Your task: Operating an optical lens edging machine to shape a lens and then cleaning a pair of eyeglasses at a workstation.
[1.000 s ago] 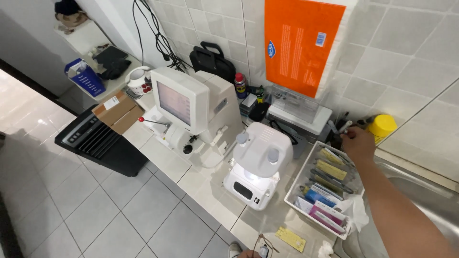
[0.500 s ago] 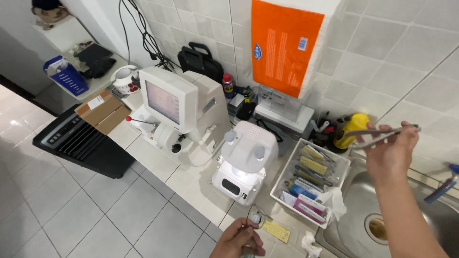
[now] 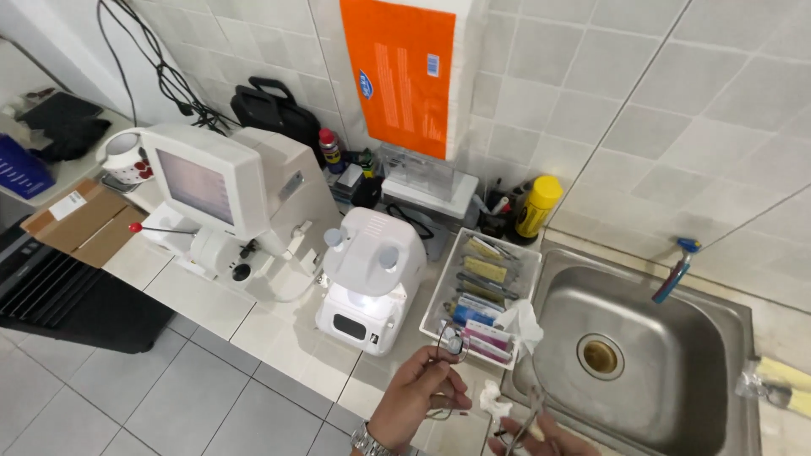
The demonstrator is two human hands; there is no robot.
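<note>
Low in the head view, my left hand point(image 3: 420, 395) holds a pair of dark-rimmed eyeglasses point(image 3: 452, 344) above the tiled counter's front edge. Just to its right, at the frame's bottom edge, only the fingers of my right hand point(image 3: 541, 437) show, pinching a thin metal tool point(image 3: 532, 407) that points up toward the glasses. A crumpled white tissue point(image 3: 494, 399) lies between the two hands.
A white tray point(image 3: 439, 291) of small tools and packets stands behind the hands, beside a steel sink point(image 3: 676, 338) with a blue toothbrush point(image 3: 673, 276). Two white machines point(image 3: 373, 274) point(image 3: 215, 190), a yellow bottle point(image 3: 537, 204), an orange wall dispenser point(image 3: 397, 72) and a cardboard box point(image 3: 80, 224) fill the counter.
My right hand came down from the yellow bottle at the back to the front edge, carrying the thin tool. My left hand rose into view with the glasses. The view shifted right.
</note>
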